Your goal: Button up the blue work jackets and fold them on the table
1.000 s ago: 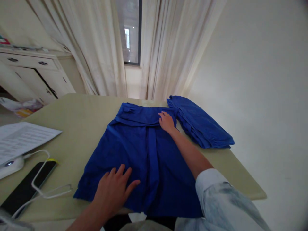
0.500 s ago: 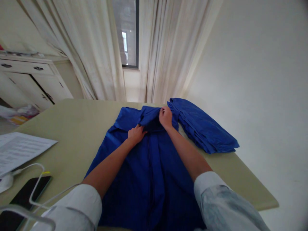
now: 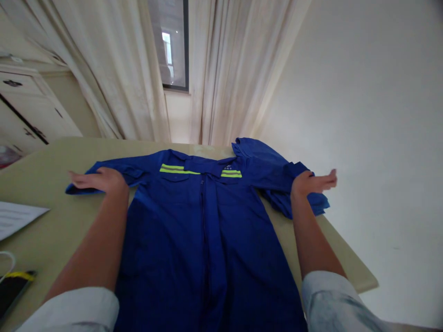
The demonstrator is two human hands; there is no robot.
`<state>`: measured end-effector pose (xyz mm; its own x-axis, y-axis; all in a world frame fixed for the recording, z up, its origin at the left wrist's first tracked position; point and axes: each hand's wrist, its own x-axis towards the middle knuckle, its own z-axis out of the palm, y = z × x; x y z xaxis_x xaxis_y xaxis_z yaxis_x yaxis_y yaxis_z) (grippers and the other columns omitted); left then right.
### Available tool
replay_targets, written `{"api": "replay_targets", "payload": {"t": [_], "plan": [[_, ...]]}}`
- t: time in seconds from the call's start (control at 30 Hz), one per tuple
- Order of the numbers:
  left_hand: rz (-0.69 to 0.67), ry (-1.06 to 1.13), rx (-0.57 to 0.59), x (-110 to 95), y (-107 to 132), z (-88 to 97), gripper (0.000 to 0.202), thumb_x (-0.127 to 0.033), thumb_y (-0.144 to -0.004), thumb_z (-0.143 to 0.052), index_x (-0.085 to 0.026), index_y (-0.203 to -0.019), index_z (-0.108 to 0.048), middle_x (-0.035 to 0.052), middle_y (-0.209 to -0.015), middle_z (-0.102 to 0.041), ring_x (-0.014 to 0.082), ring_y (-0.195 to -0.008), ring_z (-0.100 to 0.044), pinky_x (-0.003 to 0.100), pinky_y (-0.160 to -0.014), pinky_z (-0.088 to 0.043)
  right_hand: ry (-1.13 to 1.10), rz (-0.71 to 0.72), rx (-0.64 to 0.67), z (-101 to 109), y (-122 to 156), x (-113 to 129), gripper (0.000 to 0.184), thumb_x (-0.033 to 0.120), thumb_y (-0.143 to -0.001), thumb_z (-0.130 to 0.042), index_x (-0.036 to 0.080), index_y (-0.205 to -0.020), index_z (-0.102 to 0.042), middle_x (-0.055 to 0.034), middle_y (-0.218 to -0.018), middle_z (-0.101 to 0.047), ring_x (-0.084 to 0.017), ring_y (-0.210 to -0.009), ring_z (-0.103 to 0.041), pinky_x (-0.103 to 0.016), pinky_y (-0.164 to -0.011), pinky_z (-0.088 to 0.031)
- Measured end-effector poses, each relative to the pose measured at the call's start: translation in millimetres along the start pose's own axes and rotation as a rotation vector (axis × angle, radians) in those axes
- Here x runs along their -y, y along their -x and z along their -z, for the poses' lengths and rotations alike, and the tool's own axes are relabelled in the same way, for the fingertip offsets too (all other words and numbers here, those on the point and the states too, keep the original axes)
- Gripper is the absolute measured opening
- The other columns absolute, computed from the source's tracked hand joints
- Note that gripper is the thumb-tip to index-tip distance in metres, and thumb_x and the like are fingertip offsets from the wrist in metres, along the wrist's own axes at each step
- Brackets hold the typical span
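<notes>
A blue work shirt (image 3: 207, 230) with yellow reflective stripes lies spread open, front up, on the beige table (image 3: 48, 226). My left hand (image 3: 98, 180) rests flat on the shirt's left sleeve, fingers stretched out to the left. My right hand (image 3: 311, 182) lies open on the right sleeve, fingers pointing right, near the table's right edge. That right sleeve covers a second, folded blue garment (image 3: 254, 150) beneath it.
A sheet of paper (image 3: 15, 219) lies at the left edge of the table, with a black phone (image 3: 12, 290) and a white cable (image 3: 7, 263) near the front left corner. Cream curtains (image 3: 221, 69), a window and a white cabinet (image 3: 24, 110) stand behind the table.
Both hands went from the folded shirt's collar outward to either side. The sleeves have been drawn out and the shirt now lies spread, its reflective stripes showing.
</notes>
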<state>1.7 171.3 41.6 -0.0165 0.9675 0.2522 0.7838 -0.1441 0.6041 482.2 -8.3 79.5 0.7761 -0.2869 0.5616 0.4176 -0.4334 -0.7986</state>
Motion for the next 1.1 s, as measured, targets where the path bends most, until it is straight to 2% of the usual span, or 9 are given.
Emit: {"api": "replay_targets", "payload": {"t": [0.1,0.17,0.23,0.33,0.47,0.73,0.83,0.93,1.1], "plan": [[-0.005,-0.034,-0.055,15,10,0.9,0.041,-0.027,-0.09,-0.062,-0.02,-0.13,-0.065,0.0191,-0.133,-0.065,0.0418,-0.129,-0.055,0.064,-0.106,-0.04,-0.205,0.32,0.566,-14,66,41,0.036,0.028,-0.095,-0.05,0.017,-0.128,-0.059,-0.0169,-0.128,-0.066,-0.028,-0.122,-0.064,-0.048,-0.108,-0.051],[-0.014,-0.067,-0.14,25,16,-1.1,0.047,-0.025,-0.087,-0.059,-0.019,-0.133,-0.062,0.0203,-0.14,-0.06,0.0436,-0.135,-0.049,0.066,-0.11,-0.033,-0.184,0.3,1.148,-25,119,66,0.036,0.044,-0.102,-0.047,0.018,-0.12,-0.063,-0.0122,-0.115,-0.073,-0.023,-0.105,-0.071,-0.04,-0.096,-0.057],[-0.029,-0.099,-0.243,33,20,-5.6,0.048,-0.025,-0.088,-0.055,-0.018,-0.136,-0.06,0.0205,-0.146,-0.056,0.043,-0.139,-0.044,0.065,-0.114,-0.026,-0.065,0.218,1.407,-37,168,84,0.047,0.056,-0.103,-0.046,0.016,-0.119,-0.064,-0.0128,-0.108,-0.076,-0.022,-0.092,-0.074,-0.036,-0.086,-0.06],[-0.049,-0.127,-0.304,41,19,-14.1,0.045,-0.027,-0.093,-0.048,-0.016,-0.134,-0.06,0.0193,-0.14,-0.06,0.0398,-0.135,-0.046,0.06,-0.115,-0.024,0.043,0.186,1.434,-54,220,97,0.066,0.063,-0.091,-0.067,0.009,-0.128,-0.059,-0.0205,-0.108,-0.076,-0.028,-0.088,-0.075,-0.041,-0.084,-0.06],[0.015,-0.127,-0.288,50,11,-22.0,0.041,-0.031,-0.096,-0.044,-0.017,-0.13,-0.063,0.0178,-0.129,-0.065,0.0386,-0.126,-0.051,0.058,-0.109,-0.029,0.077,0.348,1.492,-76,251,116,0.089,0.038,-0.066,-0.093,0.011,-0.14,-0.053,-0.0233,-0.124,-0.072,-0.035,-0.111,-0.071,-0.045,-0.098,-0.055],[0.022,-0.111,-0.262,57,3,-27.0,0.035,-0.031,-0.096,-0.046,-0.019,-0.123,-0.065,0.0148,-0.124,-0.068,0.0372,-0.121,-0.055,0.056,-0.106,-0.031,-0.463,0.277,1.454,-111,235,192,0.058,0.039,-0.106,-0.047,0.029,-0.161,-0.033,-0.0115,-0.144,-0.062,-0.017,-0.119,-0.066,-0.04,-0.104,-0.052],[0.027,-0.107,-0.243,55,2,-27.6,0.034,-0.031,-0.096,-0.047,-0.02,-0.123,-0.064,0.0152,-0.124,-0.068,0.0372,-0.121,-0.054,0.055,-0.106,-0.031,-0.409,0.352,1.389,-95,236,188,0.046,0.038,-0.103,-0.054,0.023,-0.146,-0.054,-0.0101,-0.127,-0.071,-0.019,-0.111,-0.068,-0.039,-0.103,-0.052],[0.012,-0.118,-0.221,55,1,-28.1,0.033,-0.032,-0.096,-0.047,-0.021,-0.122,-0.064,0.014,-0.125,-0.069,0.0359,-0.121,-0.055,0.053,-0.105,-0.03,-0.218,0.703,1.526,-62,252,162,0.031,0.04,-0.094,-0.07,0.018,-0.115,-0.072,-0.007,-0.104,-0.074,-0.021,-0.098,-0.069,-0.035,-0.095,-0.053],[-0.003,-0.125,-0.184,55,1,-27.1,0.031,-0.033,-0.097,-0.046,-0.022,-0.118,-0.066,0.0115,-0.122,-0.072,0.0333,-0.118,-0.058,0.051,-0.106,-0.028,-0.021,1.119,1.575,-25,252,118,0.051,0.027,-0.08,-0.087,0.019,-0.126,-0.068,-0.0086,-0.12,-0.068,-0.025,-0.109,-0.065,-0.035,-0.096,-0.051]]}}
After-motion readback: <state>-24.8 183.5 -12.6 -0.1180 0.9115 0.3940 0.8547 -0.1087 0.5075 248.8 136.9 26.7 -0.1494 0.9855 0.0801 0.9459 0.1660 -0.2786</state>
